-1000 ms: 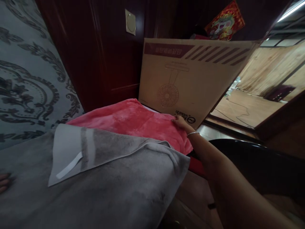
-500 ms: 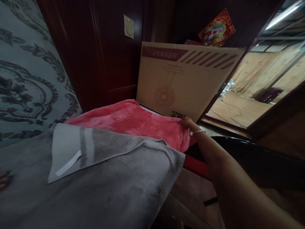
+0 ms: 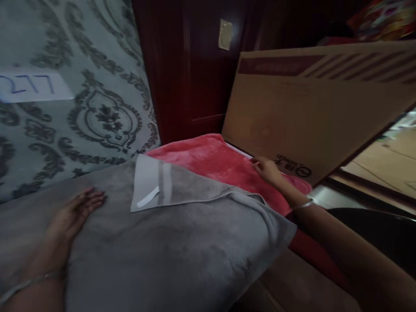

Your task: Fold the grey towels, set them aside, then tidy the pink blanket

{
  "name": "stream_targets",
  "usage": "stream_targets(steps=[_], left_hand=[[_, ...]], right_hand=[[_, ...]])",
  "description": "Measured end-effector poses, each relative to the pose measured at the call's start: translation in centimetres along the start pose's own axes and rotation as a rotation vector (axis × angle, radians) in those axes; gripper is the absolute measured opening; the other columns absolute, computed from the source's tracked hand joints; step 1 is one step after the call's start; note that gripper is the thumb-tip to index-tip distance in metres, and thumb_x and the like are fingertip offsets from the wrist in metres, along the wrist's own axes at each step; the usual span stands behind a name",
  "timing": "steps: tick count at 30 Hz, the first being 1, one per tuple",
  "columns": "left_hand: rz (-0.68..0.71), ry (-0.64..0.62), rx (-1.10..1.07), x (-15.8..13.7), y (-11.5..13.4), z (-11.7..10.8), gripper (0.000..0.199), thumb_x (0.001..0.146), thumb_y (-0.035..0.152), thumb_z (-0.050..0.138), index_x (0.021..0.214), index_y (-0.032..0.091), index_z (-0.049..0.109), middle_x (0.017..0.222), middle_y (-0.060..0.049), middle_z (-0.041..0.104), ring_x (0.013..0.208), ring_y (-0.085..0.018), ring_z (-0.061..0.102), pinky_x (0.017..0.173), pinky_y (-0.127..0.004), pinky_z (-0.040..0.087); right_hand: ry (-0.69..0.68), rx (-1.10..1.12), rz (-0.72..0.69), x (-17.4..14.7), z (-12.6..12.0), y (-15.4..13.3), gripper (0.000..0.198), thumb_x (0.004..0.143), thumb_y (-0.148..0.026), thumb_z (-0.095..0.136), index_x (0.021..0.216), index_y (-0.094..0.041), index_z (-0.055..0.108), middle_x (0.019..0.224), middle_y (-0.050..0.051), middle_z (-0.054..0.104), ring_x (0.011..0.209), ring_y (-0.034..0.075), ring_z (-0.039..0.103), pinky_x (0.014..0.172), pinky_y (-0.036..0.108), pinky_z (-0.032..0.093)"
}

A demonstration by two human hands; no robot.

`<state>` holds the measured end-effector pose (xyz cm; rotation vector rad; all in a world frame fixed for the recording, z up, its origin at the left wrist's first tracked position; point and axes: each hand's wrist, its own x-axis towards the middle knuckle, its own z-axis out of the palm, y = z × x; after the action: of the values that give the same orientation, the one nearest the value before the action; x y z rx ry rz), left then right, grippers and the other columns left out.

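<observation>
A grey plush cloth (image 3: 182,251) is spread across the foreground, with one corner folded back to show a pale border and a white strip. Partly under it, a pink-red plush cloth (image 3: 208,156) stretches towards the cardboard box. My left hand (image 3: 76,212) is over the left part of the grey cloth, open, its fingers outstretched and holding nothing. At the far edge of the pink cloth is my right hand (image 3: 266,169), its bent fingers closed on the fabric; the fingertips are blurred. Both wrists wear thin bangles.
A large cardboard box (image 3: 292,104) stands behind the pink cloth, against a dark red door (image 3: 195,78). Patterned wallpaper (image 3: 110,117) with a paper marked 277 (image 3: 35,84) is at left. A black rounded object (image 3: 373,229) sits at right, near a doorway.
The view has turned left. My left hand has come fully into view over the grey cloth. My right hand has moved inward from the pink cloth's right corner, which now lies spread beyond it.
</observation>
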<state>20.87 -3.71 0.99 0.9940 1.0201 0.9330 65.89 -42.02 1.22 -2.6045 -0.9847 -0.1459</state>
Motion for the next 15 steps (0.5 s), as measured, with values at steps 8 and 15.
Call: stream_targets(steps=[8,15], left_hand=[[0.034,-0.088,-0.041,-0.2,-0.4,-0.9,0.018,0.083,0.004,0.054,0.097,0.011,0.063,0.079,-0.008,0.075,0.073,-0.019,0.071,0.07,-0.027,0.057],[0.063,-0.062,-0.064,1.2,-1.1,-1.7,0.025,0.072,0.004,0.057,0.093,0.013,0.067,0.077,-0.009,0.076,0.069,-0.019,0.073,0.061,-0.025,0.062]], right_hand=[[-0.185,0.065,-0.95,-7.0,7.7,-17.7,0.059,0.094,-0.031,0.066,0.15,-0.022,0.05,0.146,0.016,0.057,0.13,0.032,0.052,0.106,0.05,0.046],[-0.091,0.537,-0.421,3.9,10.5,-17.8,0.021,0.09,-0.012,0.056,0.096,-0.021,0.074,0.098,0.004,0.075,0.095,0.021,0.066,0.09,0.033,0.054]])
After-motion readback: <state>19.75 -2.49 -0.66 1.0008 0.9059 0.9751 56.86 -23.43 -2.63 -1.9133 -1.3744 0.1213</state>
